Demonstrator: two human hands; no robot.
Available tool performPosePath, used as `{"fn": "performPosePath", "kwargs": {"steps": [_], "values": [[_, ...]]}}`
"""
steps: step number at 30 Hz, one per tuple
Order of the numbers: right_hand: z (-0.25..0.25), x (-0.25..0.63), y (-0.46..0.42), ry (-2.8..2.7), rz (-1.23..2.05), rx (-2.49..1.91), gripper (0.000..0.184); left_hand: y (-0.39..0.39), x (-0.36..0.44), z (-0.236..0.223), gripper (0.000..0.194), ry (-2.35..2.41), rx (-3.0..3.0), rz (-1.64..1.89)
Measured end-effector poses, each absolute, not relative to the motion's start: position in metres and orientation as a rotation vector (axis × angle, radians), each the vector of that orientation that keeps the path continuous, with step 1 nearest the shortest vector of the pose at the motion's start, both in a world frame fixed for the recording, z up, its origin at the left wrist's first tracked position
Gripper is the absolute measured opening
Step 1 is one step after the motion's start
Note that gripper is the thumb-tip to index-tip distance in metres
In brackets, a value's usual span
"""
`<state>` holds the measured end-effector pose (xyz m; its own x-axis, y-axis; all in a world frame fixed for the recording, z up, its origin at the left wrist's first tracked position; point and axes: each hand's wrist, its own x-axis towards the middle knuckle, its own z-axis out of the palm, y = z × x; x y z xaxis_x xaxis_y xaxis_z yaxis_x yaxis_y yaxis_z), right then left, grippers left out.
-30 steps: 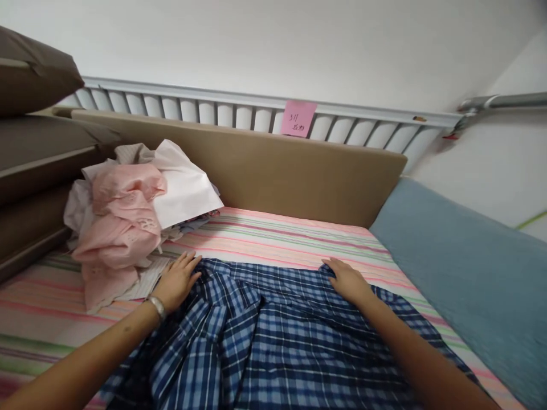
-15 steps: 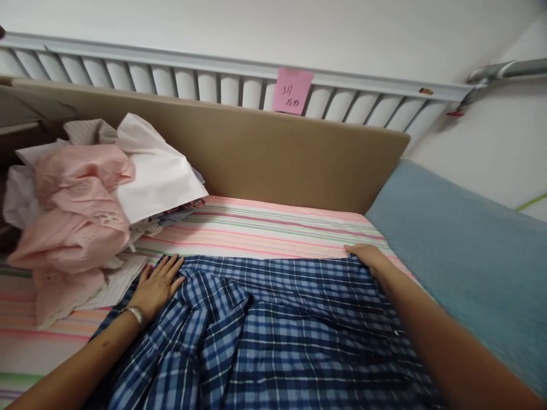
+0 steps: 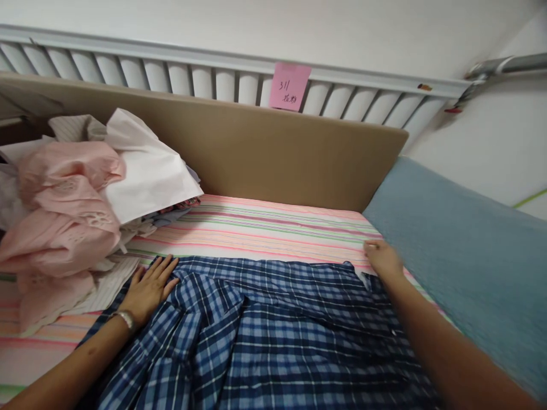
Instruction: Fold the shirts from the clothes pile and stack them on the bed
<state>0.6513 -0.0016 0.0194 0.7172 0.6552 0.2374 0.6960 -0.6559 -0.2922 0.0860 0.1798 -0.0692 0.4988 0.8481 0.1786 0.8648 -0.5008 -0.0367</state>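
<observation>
Rests left hand [image 3: 149, 289], spread flat, on plaid garment [image 3: 294, 336] near far edge; curls right hand [image 3: 384, 261] by far right corner, cannot tell whether gripping. Has garment mostly between both hands, on striped sheet [image 3: 265, 234], right of pink clothing [image 3: 74, 228].

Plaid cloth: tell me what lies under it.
A striped sheet shows beyond the far edge of the plaid cloth and seems to run on beneath it. Anything else under there is covered and cannot be seen.
</observation>
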Motion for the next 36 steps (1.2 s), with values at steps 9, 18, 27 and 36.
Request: {"fn": "performPosePath", "kwargs": {"steps": [9,18,27,36], "values": [[-0.003,0.625,-0.035,-1.408,-0.027,-2.364,0.046,0.176,0.089,-0.063,0.049,-1.521,-2.61,-0.181],[-0.014,0.652,-0.071,-1.634,0.245,-2.378,0.075,0.177,0.089,-0.063,0.049,-1.51,-2.598,-0.156],[-0.018,0.65,-0.051,-1.015,0.003,-2.583,0.032,0.181,0.092,-0.036,0.049,-1.591,-2.69,-0.001],[-0.017,0.647,-0.045,-0.899,0.012,-2.518,0.026,0.044,0.288,0.085,0.036,-0.836,-3.27,-0.386]]}}
